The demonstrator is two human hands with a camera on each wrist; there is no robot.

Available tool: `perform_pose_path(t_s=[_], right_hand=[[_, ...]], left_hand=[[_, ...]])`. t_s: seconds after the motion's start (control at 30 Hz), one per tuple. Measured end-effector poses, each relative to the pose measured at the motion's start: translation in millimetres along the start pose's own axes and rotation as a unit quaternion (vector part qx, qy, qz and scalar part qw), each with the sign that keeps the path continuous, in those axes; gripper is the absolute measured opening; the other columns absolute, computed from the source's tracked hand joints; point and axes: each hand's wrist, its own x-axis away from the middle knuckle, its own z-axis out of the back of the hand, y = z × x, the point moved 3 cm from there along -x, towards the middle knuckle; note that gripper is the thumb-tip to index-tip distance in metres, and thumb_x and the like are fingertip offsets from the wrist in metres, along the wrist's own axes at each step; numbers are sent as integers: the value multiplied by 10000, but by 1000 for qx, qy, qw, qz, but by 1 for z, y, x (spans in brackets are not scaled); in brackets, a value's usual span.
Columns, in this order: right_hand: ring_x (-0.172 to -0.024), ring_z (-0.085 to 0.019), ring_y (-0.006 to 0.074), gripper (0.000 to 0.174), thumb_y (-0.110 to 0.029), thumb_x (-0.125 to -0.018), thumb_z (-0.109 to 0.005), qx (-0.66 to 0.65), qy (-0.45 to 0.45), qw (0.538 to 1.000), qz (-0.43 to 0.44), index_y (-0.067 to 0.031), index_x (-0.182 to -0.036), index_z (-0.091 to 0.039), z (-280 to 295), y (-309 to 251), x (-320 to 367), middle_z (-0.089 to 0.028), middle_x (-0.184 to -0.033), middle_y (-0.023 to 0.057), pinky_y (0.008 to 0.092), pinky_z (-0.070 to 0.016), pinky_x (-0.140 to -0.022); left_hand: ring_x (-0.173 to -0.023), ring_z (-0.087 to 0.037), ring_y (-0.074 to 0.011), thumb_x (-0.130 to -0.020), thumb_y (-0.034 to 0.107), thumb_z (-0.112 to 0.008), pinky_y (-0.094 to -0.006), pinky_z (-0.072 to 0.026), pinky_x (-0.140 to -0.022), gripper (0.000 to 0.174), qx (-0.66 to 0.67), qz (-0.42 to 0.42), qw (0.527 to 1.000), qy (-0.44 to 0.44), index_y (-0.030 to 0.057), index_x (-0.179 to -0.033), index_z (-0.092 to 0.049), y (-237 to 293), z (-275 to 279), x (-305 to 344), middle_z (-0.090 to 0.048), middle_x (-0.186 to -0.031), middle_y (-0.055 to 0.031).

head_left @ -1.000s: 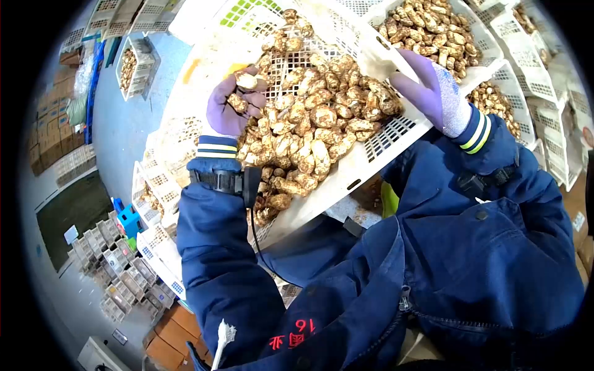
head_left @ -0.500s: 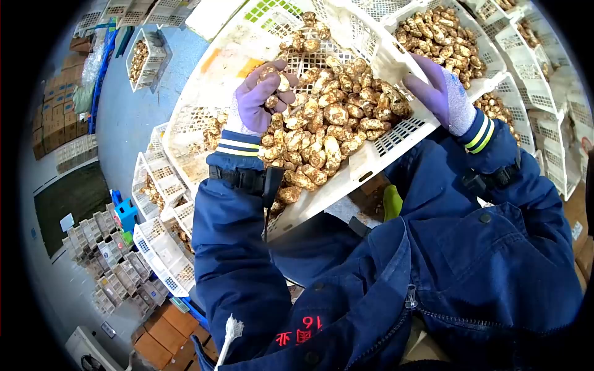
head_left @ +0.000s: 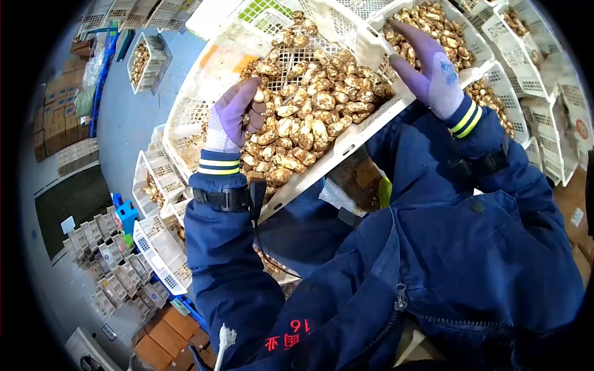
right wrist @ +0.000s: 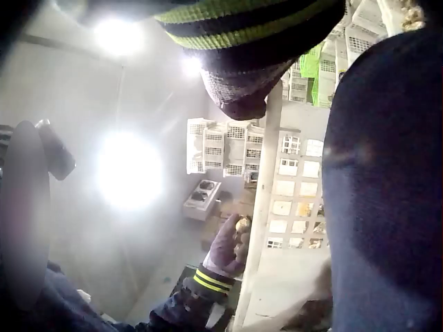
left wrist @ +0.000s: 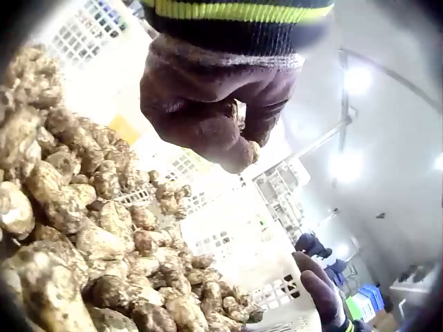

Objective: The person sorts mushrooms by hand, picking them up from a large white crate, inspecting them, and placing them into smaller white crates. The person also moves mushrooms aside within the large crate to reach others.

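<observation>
A heap of knobby brown-and-cream pieces (head_left: pixel 315 105) lies in a white mesh crate (head_left: pixel 346 146). At the heap's left side, the gloved left hand (head_left: pixel 234 119) curls its fingers round a small piece (head_left: pixel 260 96); in the left wrist view a bit of a piece (left wrist: pixel 240 114) shows between the fingers of that hand (left wrist: pixel 208 114). The right wrist view shows the left hand (right wrist: pixel 227 245) with a pale piece (right wrist: pixel 242 223) at its fingers. The right hand (head_left: pixel 431 74), fingers extended and thumb apart, is at the crate's right rim, holding nothing visible.
Behind the right hand stands another filled crate (head_left: pixel 489 57), with more crates (head_left: pixel 526 68) stacked at the right. Smaller crates (head_left: pixel 162 247) stand at the lower left. Brown cartons (head_left: pixel 162 337) and blue floor (head_left: pixel 124 123) show farther left.
The left hand, earlier palm up with two pieces showing, has turned and curled its fingers. The right hand's fingers have lifted and spread from the rim toward the crate behind.
</observation>
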Motion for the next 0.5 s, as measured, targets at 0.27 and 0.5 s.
perform_pose_path(t_s=[0.27, 0.5], right_hand=[[-1166, -539, 376, 451, -51, -760, -618, -8, -136, 989, 64, -15, -1207, -576, 57, -88, 60, -581, -1226, 188, 456, -428, -1005], [-1126, -563, 375, 403, -38, -761, -626, -36, -98, 991, 83, -17, -1162, -596, 53, -67, 42, -610, -1179, 171, 451, -454, -951]], left_hand=[[-574, -508, -60, -956, 303, -555, -215, -397, -518, 383, -239, -234, 920, -202, 34, -1222, -612, 95, -157, 3, -602, -770, -45], [-976, -662, -282, -779, 492, -699, -352, -502, -878, 606, -596, 30, 801, -53, 32, -1170, -654, -26, -52, -58, -695, -1014, -200]])
